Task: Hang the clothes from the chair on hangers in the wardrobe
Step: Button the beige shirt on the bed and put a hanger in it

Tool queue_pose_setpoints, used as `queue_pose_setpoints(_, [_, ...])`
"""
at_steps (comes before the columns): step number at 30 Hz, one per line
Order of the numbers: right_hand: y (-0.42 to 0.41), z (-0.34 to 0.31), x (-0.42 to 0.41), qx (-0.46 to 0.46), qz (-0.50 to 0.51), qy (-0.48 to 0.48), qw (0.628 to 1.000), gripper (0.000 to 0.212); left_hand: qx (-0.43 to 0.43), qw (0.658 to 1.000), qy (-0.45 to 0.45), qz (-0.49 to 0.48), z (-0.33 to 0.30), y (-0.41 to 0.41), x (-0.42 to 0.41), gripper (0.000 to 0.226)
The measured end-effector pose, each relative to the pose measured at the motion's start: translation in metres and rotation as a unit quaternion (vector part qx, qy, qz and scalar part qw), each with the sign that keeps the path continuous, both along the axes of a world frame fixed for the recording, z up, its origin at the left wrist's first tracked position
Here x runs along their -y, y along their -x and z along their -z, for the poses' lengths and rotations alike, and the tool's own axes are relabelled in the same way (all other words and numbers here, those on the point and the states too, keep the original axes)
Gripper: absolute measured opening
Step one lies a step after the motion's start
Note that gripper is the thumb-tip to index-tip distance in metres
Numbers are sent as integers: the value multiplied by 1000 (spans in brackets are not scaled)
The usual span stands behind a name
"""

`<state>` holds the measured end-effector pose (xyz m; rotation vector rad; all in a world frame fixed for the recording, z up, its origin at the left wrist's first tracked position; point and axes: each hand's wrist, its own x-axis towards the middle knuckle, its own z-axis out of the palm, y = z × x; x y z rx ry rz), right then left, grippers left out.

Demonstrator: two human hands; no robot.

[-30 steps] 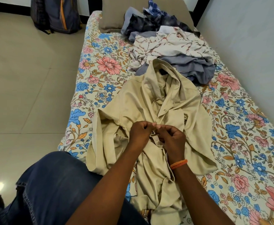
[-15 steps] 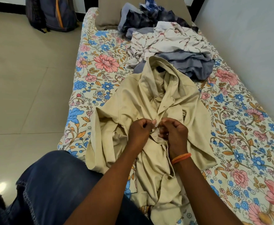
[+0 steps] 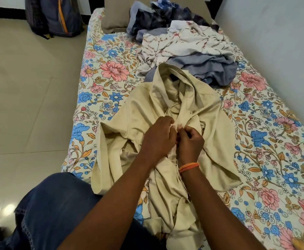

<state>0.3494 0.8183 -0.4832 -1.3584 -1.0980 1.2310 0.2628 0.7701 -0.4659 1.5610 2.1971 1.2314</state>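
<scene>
A beige shirt [image 3: 129, 123] lies spread on the bed, collar pointing away from me. My left hand [image 3: 156, 138] and my right hand [image 3: 191, 143] meet at the shirt's front placket in the middle of its chest. Both hands have their fingers curled and pinch the fabric edges there. What sits between the fingertips is hidden. My right wrist wears an orange band. Behind the shirt lies a pile of clothes [image 3: 183, 47], with a white patterned garment on top of grey and dark ones. No hanger, chair or wardrobe is in view.
The bed [image 3: 273, 141] has a floral sheet and runs along a wall on the right. A pillow [image 3: 115, 13] lies at its head. A dark backpack [image 3: 54, 15] stands on the tiled floor at the far left. My knee in jeans [image 3: 54, 204] is at bottom left.
Both hands have moved up the placket toward the collar, still pinching the fabric together. The shirt has stayed where it lay.
</scene>
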Motion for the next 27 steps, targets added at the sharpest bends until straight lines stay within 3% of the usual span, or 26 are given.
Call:
queue_pose_setpoints(4, [-1, 5, -1, -38, 12, 28, 999, 3, -58, 986, 149, -50, 9, 14, -21, 26])
queue_pose_setpoints(9, [5, 12, -6, 4, 21, 30, 999, 16, -19, 978, 169, -117, 25, 17, -29, 21])
queue_pose_setpoints(13, [8, 17, -2, 96, 21, -16, 995, 19, -19, 985, 137, -100, 19, 13, -28, 16])
queue_pose_setpoints(16, [9, 19, 1, 153, 28, -61, 986, 8, 117, 984, 75, -114, 16, 14, -23, 9])
queue_pose_setpoints(23, [12, 22, 9, 285, -22, -174, 942, 7, 361, 928, 13, -89, 23, 13, -7, 10])
queue_pose_setpoints(27, [11, 24, 9, 287, -27, -171, 942, 5, 365, 928, 10, -75, 26, 14, -7, 13])
